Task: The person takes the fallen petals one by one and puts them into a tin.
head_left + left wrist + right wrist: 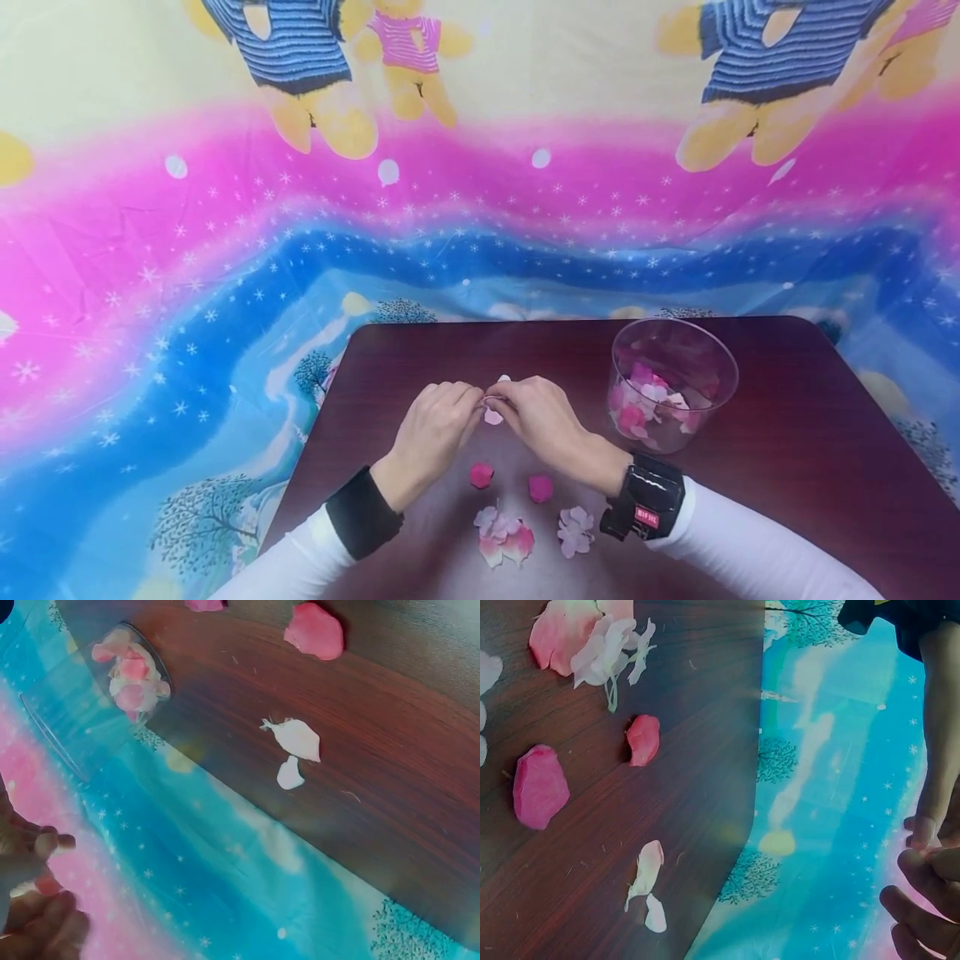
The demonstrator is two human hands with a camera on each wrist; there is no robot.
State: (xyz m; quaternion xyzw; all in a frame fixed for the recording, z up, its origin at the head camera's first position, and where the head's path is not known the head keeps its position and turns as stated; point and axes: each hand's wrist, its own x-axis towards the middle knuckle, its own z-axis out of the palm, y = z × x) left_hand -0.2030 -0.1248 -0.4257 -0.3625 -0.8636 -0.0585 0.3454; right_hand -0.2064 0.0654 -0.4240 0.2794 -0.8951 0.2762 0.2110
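Above the middle of the table, my left hand [442, 421] and my right hand [543, 421] meet at the fingertips. Between them they pinch a small pink petal [47, 883], mostly covered by the fingers. Two pale petals [298, 739] lie end to end on the table beneath the hands. Nearer to me are a red petal [482, 475] and a magenta petal [540, 488], lying apart. Closer still lies a group of pink-and-white petals with pale blossoms [517, 543], and to its right a separate pale pink blossom [575, 532].
A clear round container [729, 398] stands at the back right, with several pink, red and white petals at its bottom. The dark wooden table [810, 483] ends at a far edge, behind which hangs a patterned cloth [480, 200].
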